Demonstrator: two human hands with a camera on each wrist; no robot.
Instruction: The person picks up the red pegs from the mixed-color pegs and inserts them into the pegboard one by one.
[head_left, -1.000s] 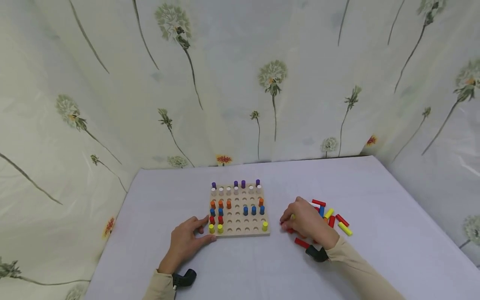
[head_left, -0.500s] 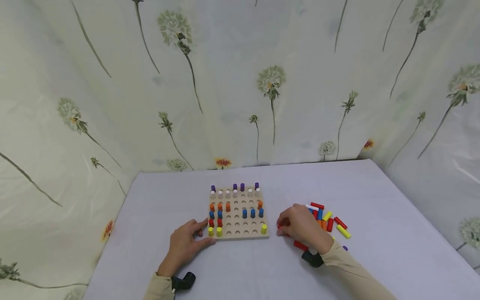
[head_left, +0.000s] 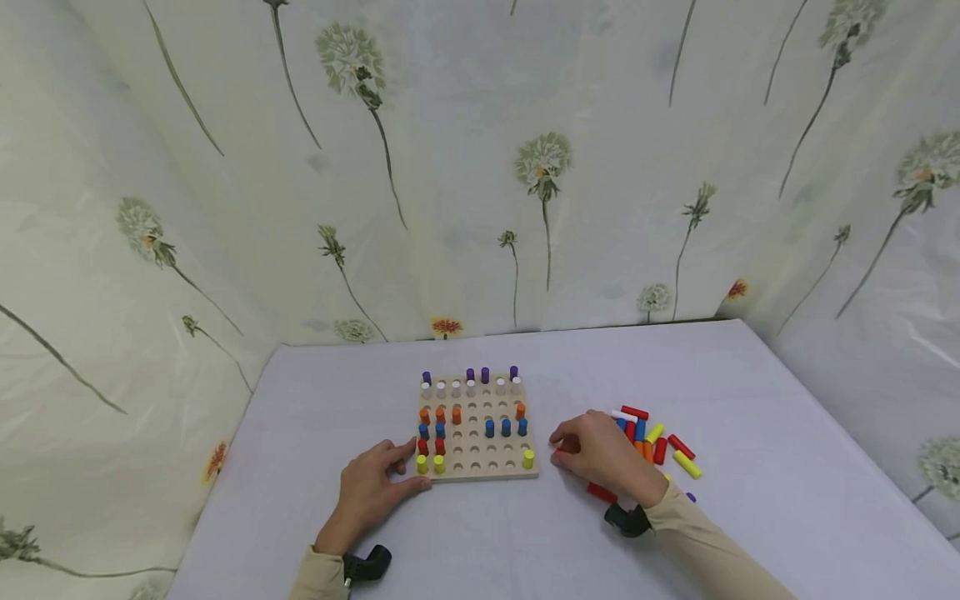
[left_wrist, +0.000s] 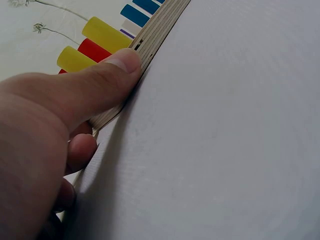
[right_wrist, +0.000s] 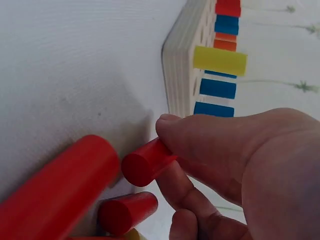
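Note:
A wooden pegboard (head_left: 480,477) lies mid-table with rows of upright coloured pegs in some of its holes. My left hand (head_left: 375,482) grips its near left corner; in the left wrist view the thumb (left_wrist: 112,75) lies along the board's edge and the other fingers are curled at the adjoining side. Just right of the board, my right hand (head_left: 603,450) pinches a red peg (right_wrist: 145,165) between thumb and fingers. That peg is mostly hidden by the fingers in the head view. A yellow peg (right_wrist: 220,61) stands in the board's near right corner.
Loose red, yellow, blue, orange and white pegs lie to the right, including a yellow peg (head_left: 687,464) at the outer side. Another red peg (head_left: 602,492) lies below my right hand. A patterned curtain (head_left: 480,167) hangs behind the table.
My right hand has moved a little left, toward the board, with the red peg in its fingers. The left hand has kept its hold on the board's corner. The head view has tilted slightly.

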